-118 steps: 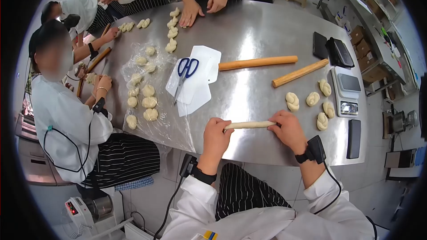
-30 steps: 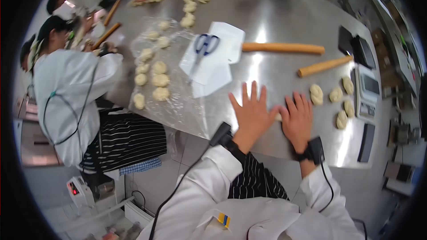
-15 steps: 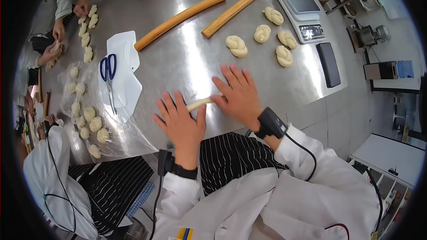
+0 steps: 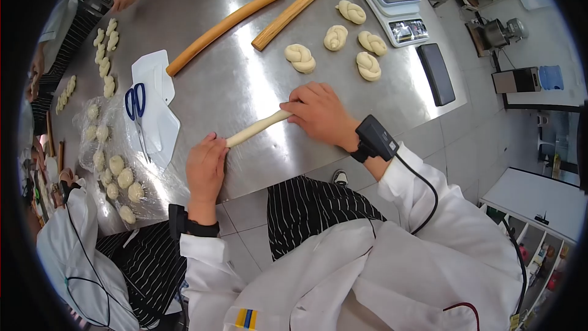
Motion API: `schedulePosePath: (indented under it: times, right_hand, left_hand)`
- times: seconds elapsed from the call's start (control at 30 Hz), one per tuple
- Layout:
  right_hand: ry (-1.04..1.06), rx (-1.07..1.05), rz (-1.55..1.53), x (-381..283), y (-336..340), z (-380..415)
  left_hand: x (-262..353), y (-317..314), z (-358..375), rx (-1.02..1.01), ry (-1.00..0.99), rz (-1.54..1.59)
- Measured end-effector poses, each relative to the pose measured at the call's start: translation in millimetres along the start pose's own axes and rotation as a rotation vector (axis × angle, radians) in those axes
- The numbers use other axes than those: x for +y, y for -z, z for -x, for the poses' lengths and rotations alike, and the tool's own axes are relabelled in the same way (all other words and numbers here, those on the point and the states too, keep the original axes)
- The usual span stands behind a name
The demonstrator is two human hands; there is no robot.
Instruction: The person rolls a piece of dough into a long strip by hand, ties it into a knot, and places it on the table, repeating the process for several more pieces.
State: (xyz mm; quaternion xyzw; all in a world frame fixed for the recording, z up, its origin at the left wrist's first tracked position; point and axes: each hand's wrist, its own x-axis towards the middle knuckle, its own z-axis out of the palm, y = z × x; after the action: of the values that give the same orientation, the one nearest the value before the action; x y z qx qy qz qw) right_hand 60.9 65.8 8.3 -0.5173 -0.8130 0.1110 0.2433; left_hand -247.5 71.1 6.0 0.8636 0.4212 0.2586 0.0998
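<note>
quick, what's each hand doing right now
Left hand: closed on the left end of the dough rope.
Right hand: closed on its right end.

Bright overhead light, glare streaks on steel table (fisheye, dark vignetted corners).

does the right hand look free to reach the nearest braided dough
Probably not right now: the right hand is gripping one end of the dough rope. The braid lies just beyond it, with bare table between.
</note>
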Motion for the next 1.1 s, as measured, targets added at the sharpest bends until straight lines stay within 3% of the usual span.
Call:
schedulePosePath:
  times: [0.07, 0.13, 0.2, 0.33, 0.4, 0.47, 0.53, 0.57, 0.63, 0.73, 0.8, 0.87, 0.9, 1.0, 1.03, 1.1]
  right_hand:
    - [0.030, -0.091, -0.021, 8, 4, -8]
    - [0.191, 0.033, -0.130, 14, 19, -14]
    - [0.228, 0.020, -0.132, 14, 25, -15]
    - [0.234, 0.057, 0.069, 13, 2, -7]
    - [0.118, 0.145, 0.033, -5, 14, -13]
    - [0.164, 0.179, 0.006, -28, -6, -32]
    - [0.225, 0.232, -0.005, -37, -19, -40]
    - [0.217, 0.095, 0.066, -37, -29, -33]
    - [0.240, -0.131, 0.121, -32, -33, -7]
    - [0.250, -0.127, 0.047, -44, -23, 36]
    - [0.217, -0.142, 0.055, -34, -33, -3]
    - [0.282, -0.087, 0.259, -10, -43, -61]
    - [0.276, -0.125, 0.195, -6, -43, -62]
    - [0.389, -0.193, 0.037, -11, -22, 11]
    - [0.339, -0.247, -0.012, -19, -15, 21]
    - [0.346, -0.211, 0.064, -18, -29, -8]
  left_hand:
    - [0, 17, -9, -0.003, -0.019, 0.025]
    - [7, 35, -13, 0.061, -0.043, 0.089]
    - [9, 32, -11, 0.069, -0.002, 0.099]
    - [9, 10, 4, -0.158, 0.104, -0.049]
    - [29, 10, 2, 0.186, 0.230, -0.111]
    - [45, -2, -21, 0.200, 0.262, -0.105]
    - [59, -20, -48, -0.087, 0.136, -0.269]
    - [59, -22, -38, -0.093, 0.141, -0.267]
    - [55, -28, -11, -0.289, 0.029, -0.133]
    - [81, -20, 25, -0.378, 0.022, -0.166]
    - [64, -29, -11, -0.391, 0.066, -0.206]
    - [27, -40, -54, -0.276, 0.095, -0.351]
    - [19, -39, -57, -0.287, 0.029, -0.286]
    - [53, -9, -9, -0.447, -0.085, -0.206]
    - [63, -4, 2, -0.463, -0.089, -0.208]
    - [51, -5, -21, -0.443, -0.034, -0.257]
